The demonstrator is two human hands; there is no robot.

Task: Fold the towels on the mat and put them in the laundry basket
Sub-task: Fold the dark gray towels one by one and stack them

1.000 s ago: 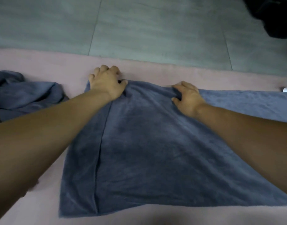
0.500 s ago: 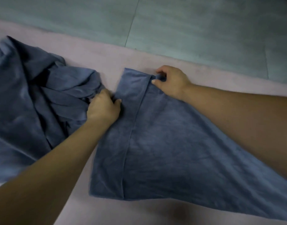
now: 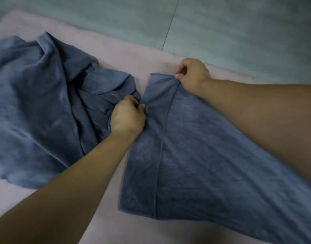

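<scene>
- One flat blue terry towel (image 3: 212, 164), right side of the pale pink mat (image 3: 133, 64).
- Our left hand (image 3: 127, 115) pinches its left edge; our right hand (image 3: 192, 76), its far edge.
- One crumpled blue towel heap (image 3: 45, 103), mat's left side.

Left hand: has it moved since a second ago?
Yes: the left hand went from the far corner of the flat blue-grey towel along its left edge, toward the person.
</scene>
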